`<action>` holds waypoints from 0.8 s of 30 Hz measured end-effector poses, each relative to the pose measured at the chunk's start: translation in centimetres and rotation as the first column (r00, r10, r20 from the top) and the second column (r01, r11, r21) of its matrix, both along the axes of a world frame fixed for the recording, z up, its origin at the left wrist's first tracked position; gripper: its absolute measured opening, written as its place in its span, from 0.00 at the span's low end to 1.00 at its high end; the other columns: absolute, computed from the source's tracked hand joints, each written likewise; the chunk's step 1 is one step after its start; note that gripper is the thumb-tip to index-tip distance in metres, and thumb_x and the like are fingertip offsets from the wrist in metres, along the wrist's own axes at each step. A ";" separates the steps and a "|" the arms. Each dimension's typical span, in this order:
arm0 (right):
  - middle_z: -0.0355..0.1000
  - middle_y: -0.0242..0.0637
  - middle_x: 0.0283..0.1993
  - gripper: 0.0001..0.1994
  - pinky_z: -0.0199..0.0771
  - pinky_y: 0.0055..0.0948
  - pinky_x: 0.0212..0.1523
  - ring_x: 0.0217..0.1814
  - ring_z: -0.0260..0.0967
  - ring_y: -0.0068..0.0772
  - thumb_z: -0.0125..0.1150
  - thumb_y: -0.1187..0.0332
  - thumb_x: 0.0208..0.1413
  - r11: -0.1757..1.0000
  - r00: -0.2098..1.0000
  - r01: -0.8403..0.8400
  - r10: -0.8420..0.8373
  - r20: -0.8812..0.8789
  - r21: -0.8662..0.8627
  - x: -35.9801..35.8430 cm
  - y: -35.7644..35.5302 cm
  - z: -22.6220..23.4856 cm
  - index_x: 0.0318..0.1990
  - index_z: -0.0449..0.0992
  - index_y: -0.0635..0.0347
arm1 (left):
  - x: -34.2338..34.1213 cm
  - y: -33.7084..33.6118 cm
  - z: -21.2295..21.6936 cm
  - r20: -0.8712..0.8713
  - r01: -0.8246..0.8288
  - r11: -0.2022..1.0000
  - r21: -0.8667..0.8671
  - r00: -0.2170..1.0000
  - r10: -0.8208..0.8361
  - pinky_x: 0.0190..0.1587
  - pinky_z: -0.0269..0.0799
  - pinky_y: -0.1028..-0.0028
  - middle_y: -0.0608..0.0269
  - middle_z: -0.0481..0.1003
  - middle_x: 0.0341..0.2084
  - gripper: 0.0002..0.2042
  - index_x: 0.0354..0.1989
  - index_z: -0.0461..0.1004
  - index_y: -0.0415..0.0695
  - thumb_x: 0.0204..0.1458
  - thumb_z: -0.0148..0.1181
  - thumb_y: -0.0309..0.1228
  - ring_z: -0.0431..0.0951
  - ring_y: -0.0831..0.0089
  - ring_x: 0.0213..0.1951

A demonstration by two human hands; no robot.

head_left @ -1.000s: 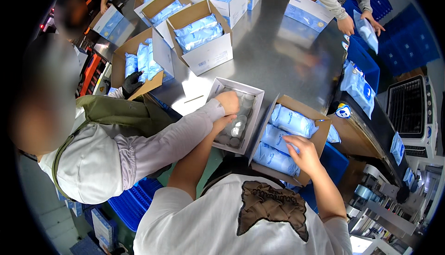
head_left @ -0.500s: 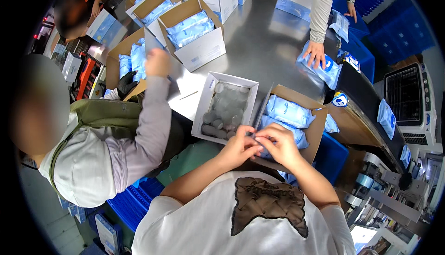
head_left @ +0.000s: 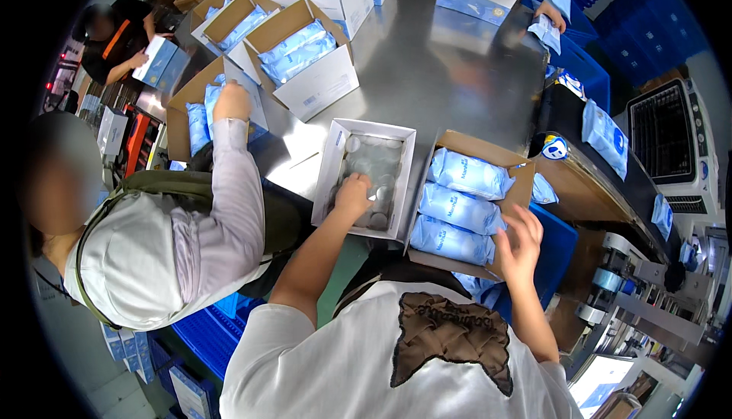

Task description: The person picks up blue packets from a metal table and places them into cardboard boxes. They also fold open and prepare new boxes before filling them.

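My left hand (head_left: 354, 197) reaches down into a white box (head_left: 406, 185) of clear round discs (head_left: 371, 157). Its fingers are bunched together among the discs, and whatever they pinch is hidden. To the right stands an open carton (head_left: 471, 144) with three blue-and-white soft packs (head_left: 460, 207) lying in a column. Beside the carton's right edge, close to the packs, my right hand (head_left: 521, 240) is raised with its fingers apart, holding nothing.
A co-worker's hand (head_left: 232, 102) is over packs in a carton (head_left: 178, 131) at left. Filled cartons (head_left: 324, 87) stand behind. At far right, a black conveyor (head_left: 568, 137) carries packs. Another person's hand (head_left: 552, 15) is at upper right. A blue crate (head_left: 563, 240) sits below the conveyor.
My hands were together over the carton; the left has moved into the box of discs, the right away to the right. The person at upper right has lifted a pack off the table.
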State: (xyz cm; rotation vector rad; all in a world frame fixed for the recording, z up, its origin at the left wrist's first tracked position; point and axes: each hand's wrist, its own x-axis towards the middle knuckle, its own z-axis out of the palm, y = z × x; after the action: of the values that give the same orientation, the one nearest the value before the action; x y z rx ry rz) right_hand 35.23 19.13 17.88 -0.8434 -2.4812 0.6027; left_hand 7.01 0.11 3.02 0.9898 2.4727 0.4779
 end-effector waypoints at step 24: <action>0.65 0.37 0.46 0.20 0.70 0.51 0.49 0.49 0.65 0.44 0.61 0.68 0.47 -0.338 0.740 -0.208 -0.668 0.078 -0.918 1.5 -2.3 -7.1 0.48 0.61 0.53 | 5.0 7.8 10.8 0.045 0.209 0.719 0.663 0.948 -0.317 0.54 0.62 0.66 0.55 0.67 0.52 0.14 0.50 0.71 0.37 0.55 0.51 0.27 0.67 0.59 0.52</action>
State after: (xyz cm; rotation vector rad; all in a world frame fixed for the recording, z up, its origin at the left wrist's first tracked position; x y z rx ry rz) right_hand 36.69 16.82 10.74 -1.3459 -0.4220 2.4110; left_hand 12.05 7.94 13.85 1.4726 1.9804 1.3236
